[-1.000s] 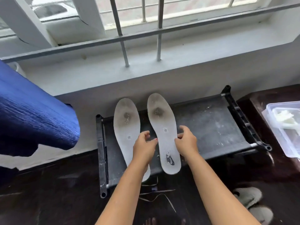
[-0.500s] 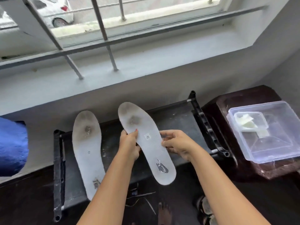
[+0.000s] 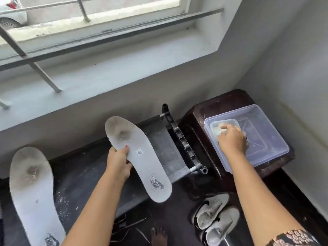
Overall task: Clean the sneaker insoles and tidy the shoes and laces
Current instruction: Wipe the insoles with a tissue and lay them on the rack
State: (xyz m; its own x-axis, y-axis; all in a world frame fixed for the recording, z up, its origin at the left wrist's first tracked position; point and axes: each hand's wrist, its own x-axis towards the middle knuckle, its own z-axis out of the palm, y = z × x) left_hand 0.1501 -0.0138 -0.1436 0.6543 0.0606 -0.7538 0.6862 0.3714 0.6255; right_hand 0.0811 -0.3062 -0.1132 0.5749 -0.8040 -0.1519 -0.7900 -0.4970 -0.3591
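My left hand [image 3: 118, 160] grips one white insole [image 3: 142, 160] by its edge and holds it lifted above the black rack [image 3: 83, 167]; its toe end is stained grey. A second stained insole [image 3: 32, 194] lies flat on the rack at the far left. My right hand [image 3: 231, 139] reaches into the clear plastic tub [image 3: 266, 137] and its fingers close on a white cloth or wipe [image 3: 219, 129] in a small inner tray. A pair of white sneakers [image 3: 215, 221] sits on the floor below. Loose laces [image 3: 127, 228] lie on the dark floor.
The tub stands on a dark brown stool [image 3: 200, 114] in the corner, right of the rack. A grey wall and window ledge [image 3: 106, 68] run behind. My bare foot [image 3: 158, 236] stands on the floor near the laces.
My right hand let go of the insole and moved right into the plastic tub. The left hand alone now holds the lifted insole. The view has swung right.
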